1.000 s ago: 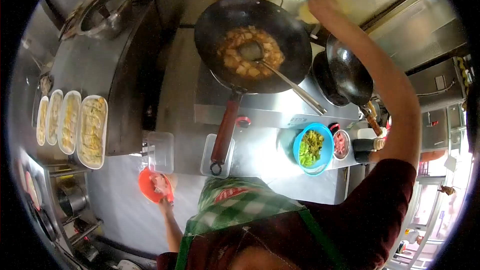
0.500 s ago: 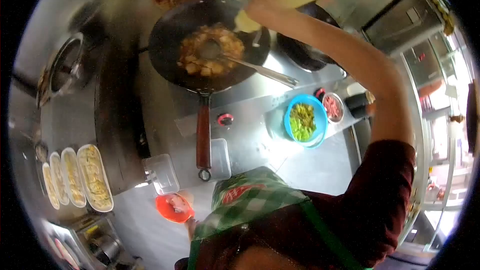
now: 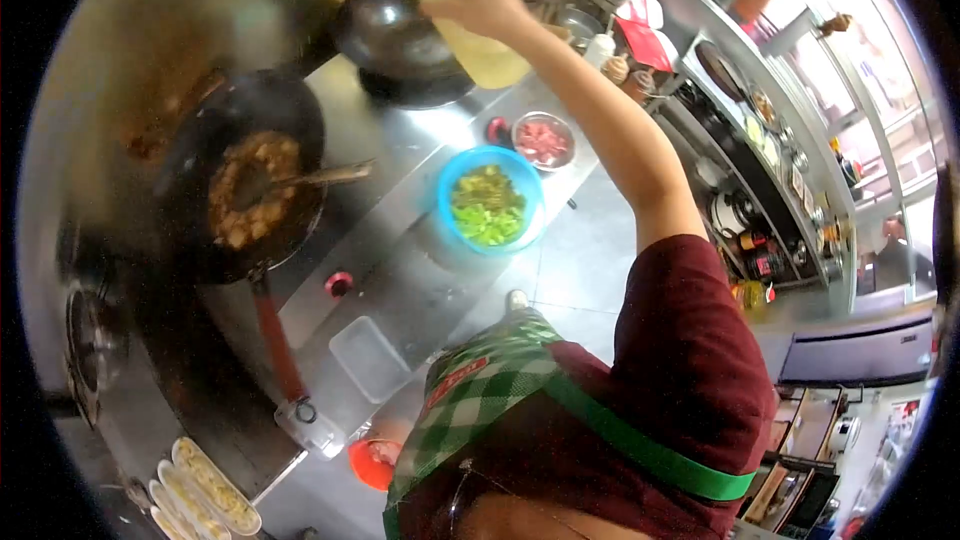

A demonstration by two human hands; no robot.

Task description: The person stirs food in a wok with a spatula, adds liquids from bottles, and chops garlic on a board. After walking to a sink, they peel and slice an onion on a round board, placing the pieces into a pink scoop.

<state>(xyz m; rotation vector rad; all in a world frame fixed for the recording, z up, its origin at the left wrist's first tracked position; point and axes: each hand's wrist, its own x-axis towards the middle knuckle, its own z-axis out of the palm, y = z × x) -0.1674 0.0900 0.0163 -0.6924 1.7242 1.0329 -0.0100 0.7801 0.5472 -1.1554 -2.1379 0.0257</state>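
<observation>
My right hand (image 3: 485, 5) grips a translucent plastic jug (image 3: 487, 55) of pale yellow liquid, held above the back burner area near a second dark wok (image 3: 395, 35). My left hand is low beside the apron and mostly hidden, at an orange-red bowl (image 3: 370, 465) with something pale pink inside. A large wok (image 3: 295, 225) at the left contains browned chunks of food (image 3: 250, 225). A ladle (image 3: 340, 174) rests in that wok, its handle pointing right. The wok's long wooden handle (image 3: 277, 345) reaches toward me.
A blue bowl (image 3: 448, 222) of chopped greens and a metal bowl (image 3: 568, 152) of sliced pink meat stand on the counter. A clear plastic container (image 3: 370, 360) lies by the counter edge. Several white trays (image 3: 215, 488) are at lower left. Shelves with bottles (image 3: 765, 265) line the right.
The view has turned right. My right hand has moved the jug away from the food-filled wok, over toward the second wok. The ladle stays in the first wok.
</observation>
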